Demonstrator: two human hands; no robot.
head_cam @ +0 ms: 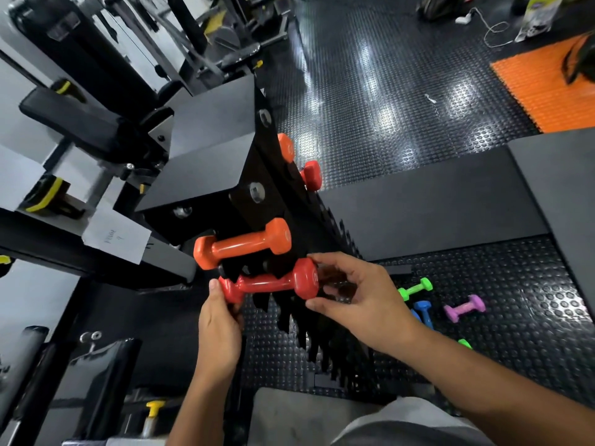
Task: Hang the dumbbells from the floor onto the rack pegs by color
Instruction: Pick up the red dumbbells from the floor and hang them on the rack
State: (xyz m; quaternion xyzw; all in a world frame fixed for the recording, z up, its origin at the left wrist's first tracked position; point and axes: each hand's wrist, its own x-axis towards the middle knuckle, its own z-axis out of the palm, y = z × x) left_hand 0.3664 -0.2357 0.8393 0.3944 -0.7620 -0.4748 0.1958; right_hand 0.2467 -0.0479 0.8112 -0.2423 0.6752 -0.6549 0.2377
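Red dumbbell [269, 282] clamped at both ends by left hand [219, 320] and right hand [357, 297]; pegs beneath hidden.

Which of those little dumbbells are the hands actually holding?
The red dumbbell, with the left hand and right hand on its ends. The orange dumbbell above rests untouched on the rack.

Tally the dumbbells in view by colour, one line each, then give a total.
Orange: 2
Red, one in both hands, one on the rack: 2
Green: 2
Blue: 1, maybe a second partly hidden
Purple: 1
Total: 8
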